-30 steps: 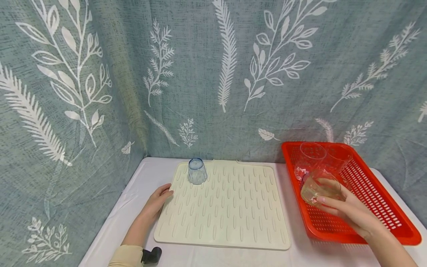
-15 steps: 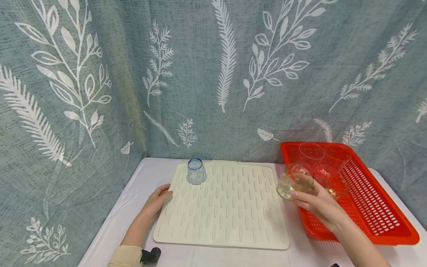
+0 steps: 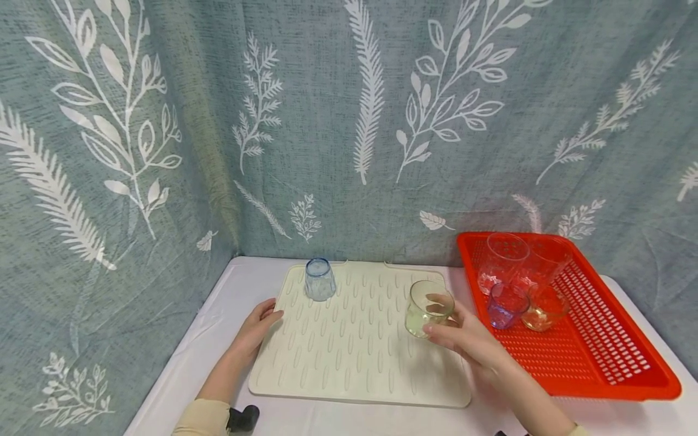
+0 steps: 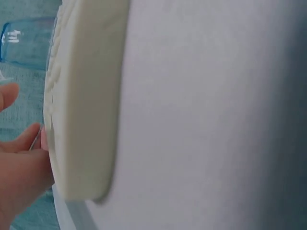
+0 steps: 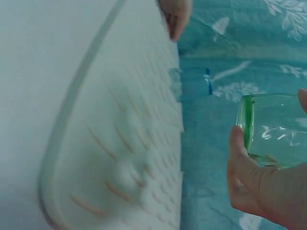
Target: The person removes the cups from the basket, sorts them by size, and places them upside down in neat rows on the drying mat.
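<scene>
My right hand holds a light green drinking glass over the right part of a cream ridged drying mat, thumb and fingers round its side. In the right wrist view the thick green base of the glass faces the mat, with a gap between. My left hand rests at the mat's left edge with loosely bent fingers and nothing held up. A small blue-rimmed glass stands on the mat's back left part, also seen in the left wrist view as a blue glass.
At the right stands a red perforated basket. In it are a purple glass, an amber glass and tall clear glasses at the back. A patterned green-blue curtain hangs close behind the white-covered table.
My right hand has brought the green glass leftward out of the basket to above the mat, uncovering the purple and amber glasses. My left hand has stayed at the mat's edge.
</scene>
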Motion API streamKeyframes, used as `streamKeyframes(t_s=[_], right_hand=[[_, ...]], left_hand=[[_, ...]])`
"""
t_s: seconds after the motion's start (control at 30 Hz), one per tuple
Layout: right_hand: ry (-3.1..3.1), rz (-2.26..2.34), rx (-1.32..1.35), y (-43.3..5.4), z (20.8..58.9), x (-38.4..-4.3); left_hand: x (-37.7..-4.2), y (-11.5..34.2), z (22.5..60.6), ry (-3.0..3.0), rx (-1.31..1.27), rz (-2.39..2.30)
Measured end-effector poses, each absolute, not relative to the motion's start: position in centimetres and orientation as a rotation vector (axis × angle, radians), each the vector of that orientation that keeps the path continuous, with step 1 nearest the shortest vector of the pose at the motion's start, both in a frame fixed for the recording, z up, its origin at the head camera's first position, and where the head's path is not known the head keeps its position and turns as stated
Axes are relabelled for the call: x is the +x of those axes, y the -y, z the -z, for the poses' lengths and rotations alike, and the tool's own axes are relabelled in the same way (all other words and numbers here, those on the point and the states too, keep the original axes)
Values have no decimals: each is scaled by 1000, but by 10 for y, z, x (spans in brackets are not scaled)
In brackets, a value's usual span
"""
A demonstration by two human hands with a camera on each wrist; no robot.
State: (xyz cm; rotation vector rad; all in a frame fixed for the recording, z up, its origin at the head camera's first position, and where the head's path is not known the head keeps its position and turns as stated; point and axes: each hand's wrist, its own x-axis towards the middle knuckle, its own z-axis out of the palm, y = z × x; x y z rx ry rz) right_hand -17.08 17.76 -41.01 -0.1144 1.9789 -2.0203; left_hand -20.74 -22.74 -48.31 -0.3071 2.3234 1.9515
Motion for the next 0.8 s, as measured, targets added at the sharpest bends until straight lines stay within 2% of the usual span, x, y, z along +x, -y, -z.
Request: streamKeyframes(t_s=[0.17,0.37,0.8], right_hand=[[-1959,2010,-138,-166,422,-170],[-1963,1976,-127,-160,432,-167],[-2221,1780,-195,-151,440,-161]], left_hand=[[-204,219,475,-2509,-331,-1801],[-195,193,462,-2790,-170,-1566],[-163,105,434,-2454,326,-1946]])
